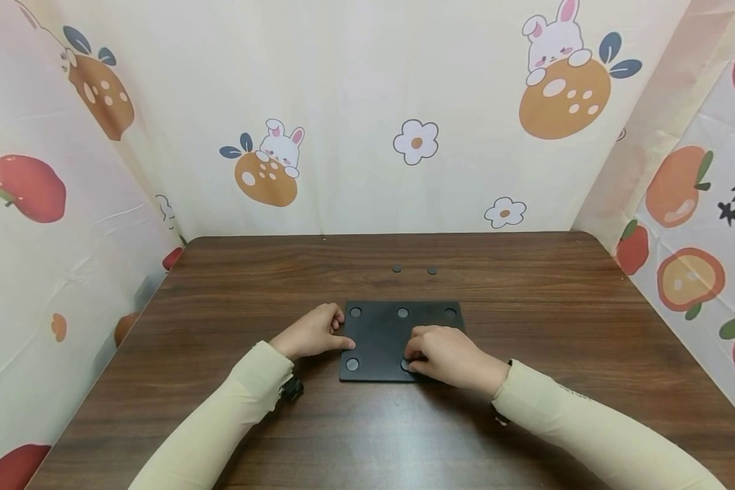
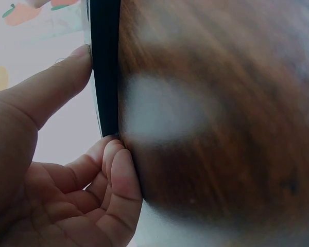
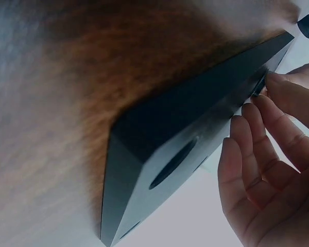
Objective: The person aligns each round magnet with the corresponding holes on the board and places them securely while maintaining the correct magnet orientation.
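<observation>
A flat black board (image 1: 376,340) with round recesses lies on the table. My left hand (image 1: 315,331) holds it at its left side, thumb on the top face and curled fingers against the edge. Over the front middle recess, my right hand (image 1: 447,354) pinches a small dark disc (image 3: 260,85) between thumb and index finger, at the board's surface. Greyish circles show in the left rear recess (image 1: 356,312), middle rear recess (image 1: 402,313) and left front recess (image 1: 352,364). The right rear recess (image 1: 450,314) looks darker. My right hand hides the front right corner in the head view.
Two small dark discs, a left one (image 1: 397,269) and a right one (image 1: 431,271), lie behind the board on the brown wooden table (image 1: 251,272). Printed curtains (image 1: 355,102) stand along the table's back and sides.
</observation>
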Motion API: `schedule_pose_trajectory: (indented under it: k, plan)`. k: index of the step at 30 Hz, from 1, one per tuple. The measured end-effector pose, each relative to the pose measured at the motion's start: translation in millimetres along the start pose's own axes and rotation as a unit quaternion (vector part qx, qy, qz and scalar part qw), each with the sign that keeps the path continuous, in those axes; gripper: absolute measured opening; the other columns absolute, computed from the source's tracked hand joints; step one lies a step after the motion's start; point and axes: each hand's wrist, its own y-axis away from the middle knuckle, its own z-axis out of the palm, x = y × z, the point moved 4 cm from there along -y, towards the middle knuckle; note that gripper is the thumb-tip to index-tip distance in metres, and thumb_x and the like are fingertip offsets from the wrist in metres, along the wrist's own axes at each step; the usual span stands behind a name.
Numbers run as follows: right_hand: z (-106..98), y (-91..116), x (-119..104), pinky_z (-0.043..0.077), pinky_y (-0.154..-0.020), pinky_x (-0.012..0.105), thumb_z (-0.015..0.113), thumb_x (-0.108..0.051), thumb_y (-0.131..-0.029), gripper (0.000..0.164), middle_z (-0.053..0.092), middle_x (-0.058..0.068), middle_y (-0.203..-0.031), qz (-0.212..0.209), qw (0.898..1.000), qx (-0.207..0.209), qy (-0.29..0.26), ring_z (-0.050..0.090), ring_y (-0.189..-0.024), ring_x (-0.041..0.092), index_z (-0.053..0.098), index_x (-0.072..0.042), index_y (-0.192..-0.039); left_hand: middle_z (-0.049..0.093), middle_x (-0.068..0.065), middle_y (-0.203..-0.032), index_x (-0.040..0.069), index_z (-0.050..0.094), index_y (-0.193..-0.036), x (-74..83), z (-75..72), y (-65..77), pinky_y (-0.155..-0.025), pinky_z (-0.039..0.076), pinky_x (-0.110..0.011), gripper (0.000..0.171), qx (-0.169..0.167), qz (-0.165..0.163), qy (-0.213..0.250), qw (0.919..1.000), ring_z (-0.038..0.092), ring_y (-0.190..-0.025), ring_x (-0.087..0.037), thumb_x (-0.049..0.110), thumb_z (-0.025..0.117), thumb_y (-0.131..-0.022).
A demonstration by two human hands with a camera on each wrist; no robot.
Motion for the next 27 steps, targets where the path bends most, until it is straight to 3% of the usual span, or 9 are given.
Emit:
schedule_pose_trajectory:
  k: [27]
  plan:
    - [0.6, 0.5, 0.0, 0.047, -0.062, 0.019, 0.076, -0.018, -0.085, 0.005, 0.061, -0.006, -0.083, 0.0, 1.0, 0.0, -0.002, 0.054, -0.067, 0.0, 0.075, -0.017, -0.09, 0.053, -0.007, -0.1, 0.004, 0.057, -0.109, 0.8, -1.1, 1.5, -0.077, 0.044, -0.033, 0.046, -0.002, -0.006, 0.001, 1.0, 0.049, -0.088, -0.018, 0.029, 0.083, -0.079]
